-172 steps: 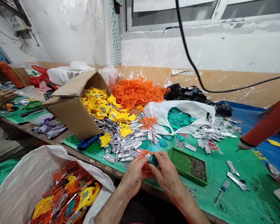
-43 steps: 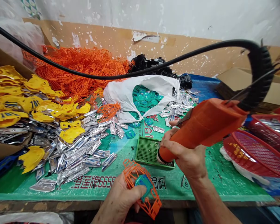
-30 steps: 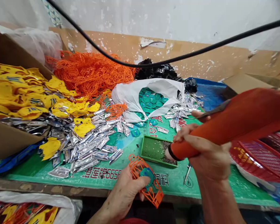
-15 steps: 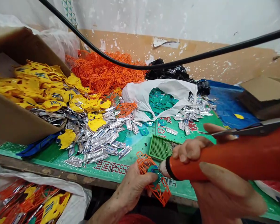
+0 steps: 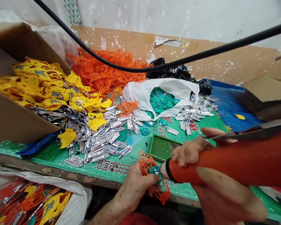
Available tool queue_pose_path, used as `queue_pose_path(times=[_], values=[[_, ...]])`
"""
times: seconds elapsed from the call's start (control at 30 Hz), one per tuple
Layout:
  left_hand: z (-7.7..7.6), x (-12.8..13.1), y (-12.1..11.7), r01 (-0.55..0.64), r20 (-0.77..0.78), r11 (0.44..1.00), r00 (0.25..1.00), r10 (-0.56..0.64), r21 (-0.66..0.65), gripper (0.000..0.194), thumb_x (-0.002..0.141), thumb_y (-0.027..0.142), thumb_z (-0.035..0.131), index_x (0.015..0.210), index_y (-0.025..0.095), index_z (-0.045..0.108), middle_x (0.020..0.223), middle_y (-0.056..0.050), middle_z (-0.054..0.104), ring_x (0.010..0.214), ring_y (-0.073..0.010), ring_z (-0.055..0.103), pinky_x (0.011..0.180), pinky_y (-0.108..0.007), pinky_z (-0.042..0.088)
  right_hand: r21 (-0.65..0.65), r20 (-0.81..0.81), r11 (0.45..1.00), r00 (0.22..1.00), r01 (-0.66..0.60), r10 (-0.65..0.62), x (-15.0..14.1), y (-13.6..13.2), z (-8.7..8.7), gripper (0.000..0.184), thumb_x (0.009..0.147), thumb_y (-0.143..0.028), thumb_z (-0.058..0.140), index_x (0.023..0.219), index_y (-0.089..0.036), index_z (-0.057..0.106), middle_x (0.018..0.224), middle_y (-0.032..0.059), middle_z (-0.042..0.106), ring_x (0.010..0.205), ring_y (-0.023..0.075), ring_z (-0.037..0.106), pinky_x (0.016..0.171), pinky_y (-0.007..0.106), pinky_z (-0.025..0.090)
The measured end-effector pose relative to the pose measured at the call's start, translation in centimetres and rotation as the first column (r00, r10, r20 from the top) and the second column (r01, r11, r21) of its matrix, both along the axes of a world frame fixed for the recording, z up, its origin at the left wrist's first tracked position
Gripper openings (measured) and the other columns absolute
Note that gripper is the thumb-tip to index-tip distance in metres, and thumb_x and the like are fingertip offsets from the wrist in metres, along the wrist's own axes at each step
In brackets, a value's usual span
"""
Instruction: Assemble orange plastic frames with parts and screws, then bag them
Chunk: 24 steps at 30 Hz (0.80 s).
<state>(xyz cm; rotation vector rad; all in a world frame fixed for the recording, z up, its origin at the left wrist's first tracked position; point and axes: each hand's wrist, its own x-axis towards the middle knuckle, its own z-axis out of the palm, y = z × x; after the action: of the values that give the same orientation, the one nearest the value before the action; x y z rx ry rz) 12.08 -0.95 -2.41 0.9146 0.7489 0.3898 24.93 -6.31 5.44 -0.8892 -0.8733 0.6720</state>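
Observation:
In my left hand (image 5: pixel 135 184) is an orange plastic lattice frame (image 5: pixel 163 193) with a teal plastic piece (image 5: pixel 153 170) laid on it, the thumb pressing on the teal piece. My right hand (image 5: pixel 192 153) wraps round an orange-cased power screwdriver (image 5: pixel 236 159), held nearly level. Its pale nose meets the teal piece; the bit's tip is too small to make out. Just behind the nose stands a green perforated tray (image 5: pixel 162 148) with small screws (image 5: pixel 175 144) at its right end, partly covered by my right hand.
Silver stickered strips (image 5: pixel 98 143) and yellow shells (image 5: pixel 46 84) spill from a cardboard box (image 5: pixel 18 115). Behind lie orange frames (image 5: pixel 107 68) and a white bag (image 5: pixel 135 90) of teal pieces. A black cable (image 5: pixel 140 69) hangs across. A white sack (image 5: pixel 81 193) of mixed parts sits lower left.
My right hand has brought the power screwdriver from the screw tray to the teal piece. Earlier, both hands held the frame and teal piece, with the screwdriver hanging at the right.

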Motion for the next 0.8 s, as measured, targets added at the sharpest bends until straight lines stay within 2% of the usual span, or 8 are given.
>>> queue_pose_path(times=[0.27, 0.43, 0.53, 0.63, 0.73, 0.8], values=[[-0.8, 0.1, -0.2, -0.032, 0.009, 0.999, 0.999, 0.031, 0.034, 0.02, 0.065, 0.021, 0.066, 0.082, 0.016, 0.056, 0.061, 0.005, 0.052, 0.044, -0.0064, 0.039, 0.036, -0.018, 0.034, -0.054, 0.07, 0.998, 0.998, 0.014, -0.01, -0.4, 0.7, 0.2, 0.044, 0.069, -0.016, 0.068, 0.109, -0.031, 0.055, 0.067, -0.0055, 0.06, 0.057, 0.0146, 0.058, 0.058, 0.033, 0.051], [-0.4, 0.0, -0.3, 0.032, -0.021, 0.997, 0.999, -0.03, 0.071, 0.016, 0.066, 0.022, 0.067, 0.075, 0.016, 0.056, 0.057, 0.006, 0.049, 0.043, -0.0059, 0.037, 0.036, -0.017, 0.031, -0.119, 0.147, 0.993, 0.989, 0.014, 0.003, -0.4, 0.5, -0.2, 0.047, 0.067, -0.027, 0.072, 0.11, -0.028, 0.054, 0.065, -0.004, 0.059, 0.057, 0.0173, 0.058, 0.057, 0.036, 0.05], [0.1, -0.2, -0.2, 0.05, -0.021, 0.996, 0.999, -0.049, 0.068, 0.017, 0.067, 0.024, 0.069, 0.075, 0.016, 0.057, 0.059, 0.006, 0.048, 0.045, -0.0055, 0.037, 0.038, -0.017, 0.031, -0.088, 0.118, 0.995, 0.993, 0.035, -0.025, -0.2, 0.0, -0.2, 0.047, 0.069, -0.029, 0.073, 0.111, -0.03, 0.053, 0.064, -0.0054, 0.058, 0.055, 0.0164, 0.057, 0.057, 0.036, 0.05], [0.1, -0.6, 0.0, 0.109, 0.026, 0.993, 0.994, -0.11, 0.053, 0.017, 0.071, 0.026, 0.068, 0.081, 0.016, 0.06, 0.064, 0.005, 0.052, 0.048, -0.0066, 0.041, 0.041, -0.017, 0.035, -0.01, 0.05, 1.0, 0.998, 0.03, -0.029, 0.5, -0.5, 0.2, 0.049, 0.07, -0.023, 0.074, 0.114, -0.032, 0.053, 0.065, -0.0062, 0.059, 0.057, 0.0149, 0.057, 0.059, 0.035, 0.051], [-0.1, -1.1, 0.0, 0.162, 0.066, 0.986, 0.984, -0.164, 0.036, 0.016, 0.074, 0.025, 0.066, 0.086, 0.015, 0.062, 0.069, 0.001, 0.057, 0.055, -0.0086, 0.048, 0.046, -0.018, 0.038, 0.033, 0.033, 0.991, 0.991, 0.129, -0.131, 2.0, -0.4, 0.5, 0.051, 0.068, -0.013, 0.071, 0.113, -0.03, 0.056, 0.066, -0.005, 0.061, 0.059, 0.0145, 0.057, 0.065, 0.035, 0.051], [-0.3, -1.2, 0.0, 0.152, 0.074, 0.988, 0.985, -0.153, 0.021, 0.016, 0.075, 0.027, 0.067, 0.083, 0.014, 0.063, 0.071, 0.0, 0.059, 0.058, -0.0094, 0.049, 0.049, -0.019, 0.039, 0.034, 0.008, 0.976, 0.976, 0.215, -0.216, 2.9, 0.1, 0.4, 0.05, 0.065, -0.011, 0.068, 0.111, -0.028, 0.058, 0.065, -0.0043, 0.062, 0.057, 0.0147, 0.057, 0.062, 0.035, 0.05]])
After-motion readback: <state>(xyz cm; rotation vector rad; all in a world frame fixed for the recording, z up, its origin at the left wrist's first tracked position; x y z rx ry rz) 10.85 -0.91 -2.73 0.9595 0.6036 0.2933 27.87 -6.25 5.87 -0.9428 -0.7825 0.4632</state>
